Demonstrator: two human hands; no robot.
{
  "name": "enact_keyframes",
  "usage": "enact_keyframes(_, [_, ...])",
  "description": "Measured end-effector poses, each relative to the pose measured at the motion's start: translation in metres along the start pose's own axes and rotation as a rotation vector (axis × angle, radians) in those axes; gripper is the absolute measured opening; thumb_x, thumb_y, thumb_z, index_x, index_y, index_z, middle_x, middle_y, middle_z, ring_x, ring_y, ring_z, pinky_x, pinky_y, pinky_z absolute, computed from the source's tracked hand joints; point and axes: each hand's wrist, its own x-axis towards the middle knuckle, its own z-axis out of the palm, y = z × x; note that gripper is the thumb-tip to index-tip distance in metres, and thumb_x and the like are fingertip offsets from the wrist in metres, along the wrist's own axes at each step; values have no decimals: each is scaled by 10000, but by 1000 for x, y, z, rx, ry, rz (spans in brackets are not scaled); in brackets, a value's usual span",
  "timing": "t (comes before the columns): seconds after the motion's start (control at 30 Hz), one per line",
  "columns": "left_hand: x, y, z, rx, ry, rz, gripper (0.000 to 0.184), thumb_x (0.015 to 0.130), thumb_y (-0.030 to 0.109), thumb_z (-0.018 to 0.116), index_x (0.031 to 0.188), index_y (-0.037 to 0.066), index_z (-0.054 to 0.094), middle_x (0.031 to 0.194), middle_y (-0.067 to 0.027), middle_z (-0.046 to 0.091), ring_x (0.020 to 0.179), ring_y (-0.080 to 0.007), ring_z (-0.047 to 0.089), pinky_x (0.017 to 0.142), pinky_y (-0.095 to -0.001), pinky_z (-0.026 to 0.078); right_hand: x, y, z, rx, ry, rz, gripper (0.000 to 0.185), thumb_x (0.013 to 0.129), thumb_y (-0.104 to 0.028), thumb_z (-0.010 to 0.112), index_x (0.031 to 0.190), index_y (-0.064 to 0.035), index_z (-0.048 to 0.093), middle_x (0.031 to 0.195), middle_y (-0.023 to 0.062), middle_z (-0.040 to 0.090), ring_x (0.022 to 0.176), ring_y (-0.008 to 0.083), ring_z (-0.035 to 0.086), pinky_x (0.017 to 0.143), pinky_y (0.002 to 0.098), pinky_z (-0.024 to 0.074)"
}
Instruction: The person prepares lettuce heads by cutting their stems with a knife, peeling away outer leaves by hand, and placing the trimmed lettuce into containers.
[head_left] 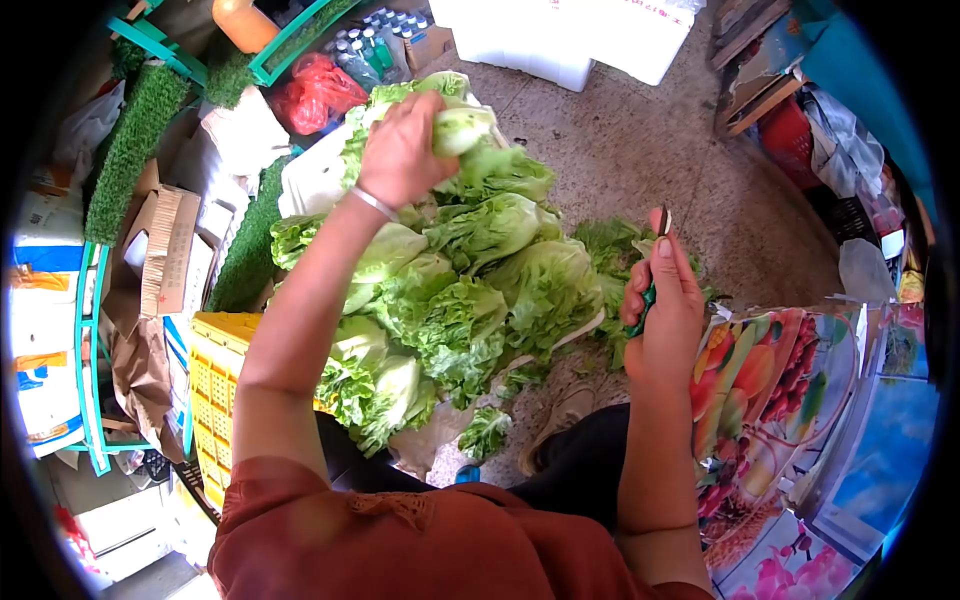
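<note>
My left hand [405,150], with a bracelet at the wrist, reaches to the far side of the lettuce pile [450,315]. Its fingers are closed round a head of lettuce [463,130], pale stem end toward the right; the leaves below it are blurred. Off to the right of the pile, my right hand [662,285] grips a small knife by its green handle [645,305]. The short dark blade [664,220] points up and away from me. Several whole lettuces lie heaped together, partly on a white foam container [305,187].
Loose leaves [487,432] lie on the floor by my feet. A yellow crate [215,385] stands left of the pile, near cardboard boxes [170,250]. White foam boxes [525,40] are at the back. At right stands a fruit-printed surface [770,400].
</note>
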Motion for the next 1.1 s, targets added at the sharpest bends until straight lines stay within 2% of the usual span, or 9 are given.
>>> enact_keyframes(0.13, [17, -26, 52, -74, -308, -226, 485, 639, 263, 697, 1005, 62, 450, 964, -120, 549, 914, -271, 552, 802, -359, 472, 2, 1, 1, -2, -2, 58, 366, 896, -241, 487, 1210, -54, 481, 630, -19, 407, 474, 49, 338, 418, 188, 279])
enact_keyframes(0.2, [8, -43, 103, -335, -553, -195, 633, 636, 276, 671, 1135, 17, 380, 1120, -224, 480, 1005, -317, 522, 879, -369, 424, 1, 0, 2, 18, -38, 83, 362, 896, -233, 482, 1209, -52, 469, 625, -19, 401, 475, 45, 339, 418, 185, 276])
enact_keyframes(0.27, [-7, -47, 139, -299, -476, -290, 765, 620, 330, 677, 1200, 2, 301, 1240, -274, 355, 1073, -363, 470, 916, -365, 383, -1, -1, 3, 24, -44, 107, 360, 898, -227, 476, 1212, -51, 465, 623, -20, 398, 473, 44, 336, 416, 183, 274])
enact_keyframes(0.47, [18, -44, 79, -394, -515, -274, 658, 653, 410, 679, 1113, -9, 466, 1028, -227, 557, 966, -309, 552, 857, -335, 416, -5, -6, 5, 70, -80, 177, 368, 908, -206, 436, 1238, -43, 424, 613, -12, 385, 471, 44, 333, 408, 177, 265])
enact_keyframes(0.57, [49, -70, 87, -262, -112, -530, 484, 668, 471, 670, 828, 18, 608, 807, -171, 625, 788, -294, 608, 761, -346, 462, -5, -8, 8, 95, -79, 161, 415, 913, -170, 417, 1309, -66, 350, 620, -5, 387, 475, 44, 328, 409, 177, 273])
enact_keyframes(0.67, [73, -102, 110, 103, -22, -455, 655, 661, 474, 666, 1141, 68, 483, 1193, -138, 497, 1076, -220, 494, 915, -387, 364, 1, -6, 9, -1, -49, 55, 436, 927, -182, 394, 1342, -115, 278, 644, -4, 400, 479, 54, 356, 400, 181, 290])
enact_keyframes(0.8, [82, -122, 158, 363, 137, -355, 857, 644, 456, 682, 1327, 129, 280, 1345, -93, 330, 1216, -209, 342, 989, -444, 265, 9, -8, 4, -34, 63, 41, 465, 933, -164, 379, 1370, -140, 222, 644, -2, 399, 478, 55, 355, 404, 181, 296])
enact_keyframes(0.87, [85, -102, 143, 316, -192, -593, 945, 637, 451, 680, 1379, 165, 170, 1366, -77, 294, 1248, -230, 287, 1003, -475, 234, 13, -10, 2, -41, 78, 17, 471, 930, -182, 393, 1367, -130, 227, 647, -5, 403, 476, 51, 351, 402, 184, 289])
enact_keyframes(1.1, [73, -114, 145, 410, -80, -524, 647, 604, 403, 713, 1157, 149, 494, 1209, -23, 443, 1135, -206, 395, 924, -488, 298, 20, -14, -2, 81, 123, 122, 399, 920, -190, 414, 1287, -45, 357, 662, -2, 414, 489, 42, 352, 413, 168, 291])
